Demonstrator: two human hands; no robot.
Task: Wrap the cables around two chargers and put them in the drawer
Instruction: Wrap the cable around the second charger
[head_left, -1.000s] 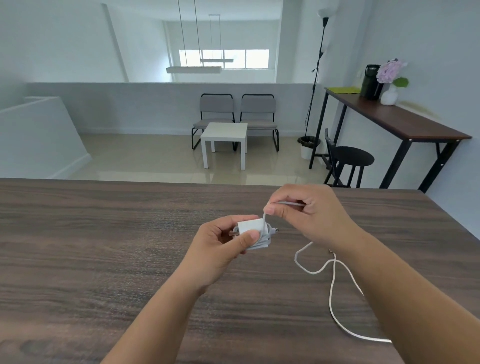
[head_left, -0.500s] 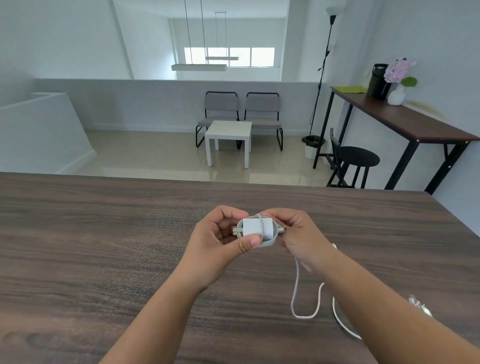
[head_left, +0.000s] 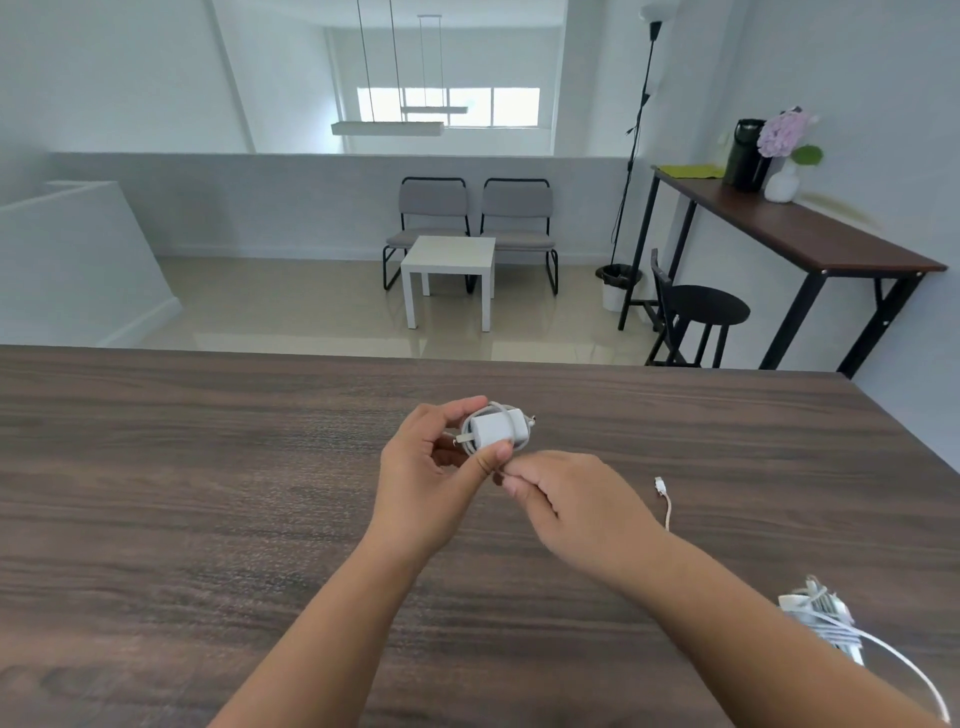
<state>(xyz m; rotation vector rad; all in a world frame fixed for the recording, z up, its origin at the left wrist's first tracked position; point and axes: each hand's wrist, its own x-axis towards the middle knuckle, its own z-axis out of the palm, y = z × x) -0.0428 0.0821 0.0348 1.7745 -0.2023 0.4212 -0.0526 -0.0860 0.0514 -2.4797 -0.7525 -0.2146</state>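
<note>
My left hand (head_left: 436, 467) holds a small white charger (head_left: 496, 428) between thumb and fingers above the dark wooden table (head_left: 208, 493). Its white cable is looped several times around the charger body. My right hand (head_left: 566, 499) pinches that cable just below the charger. The cable's loose end with its plug (head_left: 661, 488) lies on the table to the right of my right hand. A second white charger (head_left: 821, 613) with cable wound round it lies on the table near my right forearm. No drawer is in view.
The table's far edge runs across the middle of the view and its right edge slants down at the right. Beyond it are two grey chairs (head_left: 475, 218), a white side table (head_left: 449, 270), a black stool (head_left: 711, 312) and a tall side desk (head_left: 810, 234).
My right hand carried the cable from above the charger, round its right side, to below it. More cable is wound on and the loose tail is shorter. The view tilted down, showing the second charger.
</note>
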